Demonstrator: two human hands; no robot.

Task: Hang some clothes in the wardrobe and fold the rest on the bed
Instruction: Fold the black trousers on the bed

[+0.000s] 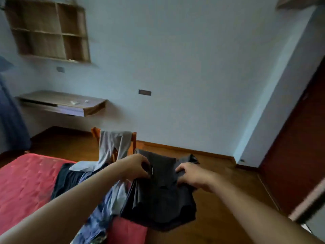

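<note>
Gripping a dark garment (159,198) by its upper edge, the left hand (136,167) and right hand (193,175) hold it up between them; it hangs below both, beside the red bed's (26,182) corner, where other clothes (105,205) lie heaped.

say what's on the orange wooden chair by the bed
A light grey garment hangs over the backrest of the orange wooden chair, covering most of it. The seat is hidden.
</note>
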